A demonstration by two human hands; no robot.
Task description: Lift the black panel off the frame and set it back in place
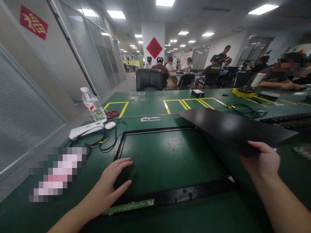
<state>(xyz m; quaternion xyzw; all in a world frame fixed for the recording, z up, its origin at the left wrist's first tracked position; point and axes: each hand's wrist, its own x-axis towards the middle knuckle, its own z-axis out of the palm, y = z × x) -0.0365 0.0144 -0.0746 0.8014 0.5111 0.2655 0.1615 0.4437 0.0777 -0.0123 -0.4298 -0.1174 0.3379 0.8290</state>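
A thin black rectangular frame (170, 194) lies flat on the green table (150, 110) in front of me, with a narrow green circuit strip (131, 206) at its near edge. My left hand (110, 186) rests open on the frame's near left corner, fingers spread. My right hand (263, 158) grips the near edge of a large black flat panel (230, 127), thumb on top. The panel is lifted and tilted over the frame's right side.
A water bottle (93, 105), red scissors (112, 114), a white device (85, 129) and black cables (99, 142) lie at the left. Black trays (284, 119) and cables (245, 110) sit at the right. A black chair (149, 79) and several seated people are beyond the table.
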